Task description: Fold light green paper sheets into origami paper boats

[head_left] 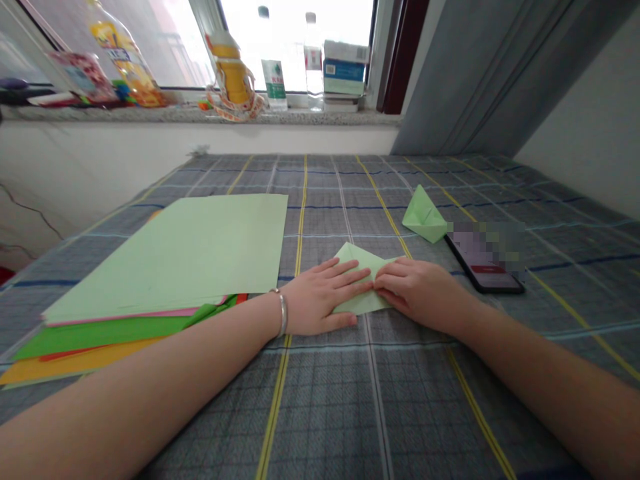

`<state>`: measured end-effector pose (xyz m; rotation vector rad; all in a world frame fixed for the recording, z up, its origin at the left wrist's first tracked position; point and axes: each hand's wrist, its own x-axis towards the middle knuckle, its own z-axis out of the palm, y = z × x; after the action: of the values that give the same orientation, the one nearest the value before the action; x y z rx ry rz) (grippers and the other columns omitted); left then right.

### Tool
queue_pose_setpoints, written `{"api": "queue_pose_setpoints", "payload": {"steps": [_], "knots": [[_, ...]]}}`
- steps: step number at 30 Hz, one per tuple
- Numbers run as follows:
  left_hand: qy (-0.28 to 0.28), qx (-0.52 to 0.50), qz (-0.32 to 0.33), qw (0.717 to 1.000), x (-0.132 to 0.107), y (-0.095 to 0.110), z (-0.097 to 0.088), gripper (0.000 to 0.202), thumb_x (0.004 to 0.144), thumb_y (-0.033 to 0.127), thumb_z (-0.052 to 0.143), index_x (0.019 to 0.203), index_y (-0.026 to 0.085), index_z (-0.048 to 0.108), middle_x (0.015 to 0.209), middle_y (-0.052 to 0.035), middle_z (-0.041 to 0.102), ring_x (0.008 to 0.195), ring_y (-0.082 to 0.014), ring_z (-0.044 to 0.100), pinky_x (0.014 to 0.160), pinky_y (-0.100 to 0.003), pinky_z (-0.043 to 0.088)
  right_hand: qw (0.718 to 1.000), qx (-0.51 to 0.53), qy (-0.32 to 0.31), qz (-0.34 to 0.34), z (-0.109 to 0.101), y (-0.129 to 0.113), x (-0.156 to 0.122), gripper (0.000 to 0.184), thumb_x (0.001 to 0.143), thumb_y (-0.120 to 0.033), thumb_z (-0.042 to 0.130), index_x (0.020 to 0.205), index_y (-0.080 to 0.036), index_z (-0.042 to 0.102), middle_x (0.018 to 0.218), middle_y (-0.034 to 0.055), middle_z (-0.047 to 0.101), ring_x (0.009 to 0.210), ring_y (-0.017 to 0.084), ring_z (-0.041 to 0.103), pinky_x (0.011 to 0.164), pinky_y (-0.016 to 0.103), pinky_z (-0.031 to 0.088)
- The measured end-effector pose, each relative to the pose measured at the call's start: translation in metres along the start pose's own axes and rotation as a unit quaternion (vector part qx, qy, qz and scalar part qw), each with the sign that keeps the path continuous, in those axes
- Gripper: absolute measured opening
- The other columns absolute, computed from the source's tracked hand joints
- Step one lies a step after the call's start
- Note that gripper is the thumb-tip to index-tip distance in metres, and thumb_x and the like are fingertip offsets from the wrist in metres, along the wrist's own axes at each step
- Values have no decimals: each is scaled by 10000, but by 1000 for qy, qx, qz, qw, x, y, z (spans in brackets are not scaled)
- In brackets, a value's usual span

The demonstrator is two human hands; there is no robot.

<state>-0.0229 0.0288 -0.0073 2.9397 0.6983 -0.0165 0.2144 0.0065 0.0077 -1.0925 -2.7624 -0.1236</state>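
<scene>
A small folded sheet of light green paper [356, 305] lies on the plaid cloth, partly covered by both hands. My left hand [325, 297] rests flat on its left part, fingers spread and pointing right, a silver bangle at the wrist. At the paper's right side, my right hand [417, 290] has its fingers curled and pressed together on the edge, pinching the paper there. What the right fingertips do underneath is hidden. Beyond the right hand stands a folded light green paper piece [425, 215] shaped like a little boat.
A stack of coloured paper [185, 253], light green on top, spreads across the left. A phone [485, 260] lies at the right beside the folded piece. Bottles, including a yellow one [233, 77], and boxes [344, 70] line the windowsill [175, 115]. A grey curtain [465, 73] hangs at right.
</scene>
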Motion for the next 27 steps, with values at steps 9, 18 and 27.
{"api": "queue_pose_setpoints", "payload": {"steps": [9, 18, 27], "knots": [[3, -16, 0, 1000, -1, -2, -2, 575, 957, 507, 331, 1456, 224, 282, 1553, -30, 204, 1442, -235, 130, 1177, -444, 97, 1000, -6, 20, -21, 6, 5, -3, 238, 941, -253, 454, 980, -220, 687, 950, 35, 697, 919, 191, 609, 812, 317, 458], [29, -34, 5, 999, -1, -1, 0, 531, 946, 498, 371, 1383, 197, 382, 1534, -47, 268, 1432, -243, 177, 1174, -446, 122, 999, -43, 5, -17, 4, 1, 3, 216, 931, -242, 458, 921, -214, 672, 928, 43, 678, 860, 188, 586, 723, 309, 427], [39, -42, 11, 998, 0, -3, 0, 497, 950, 485, 372, 1362, 209, 400, 1529, -45, 282, 1429, -242, 189, 1167, -451, 146, 997, -67, -25, -5, -4, 8, 1, 156, 871, -211, 500, 804, -206, 640, 946, 43, 675, 828, 184, 581, 672, 299, 394]]}}
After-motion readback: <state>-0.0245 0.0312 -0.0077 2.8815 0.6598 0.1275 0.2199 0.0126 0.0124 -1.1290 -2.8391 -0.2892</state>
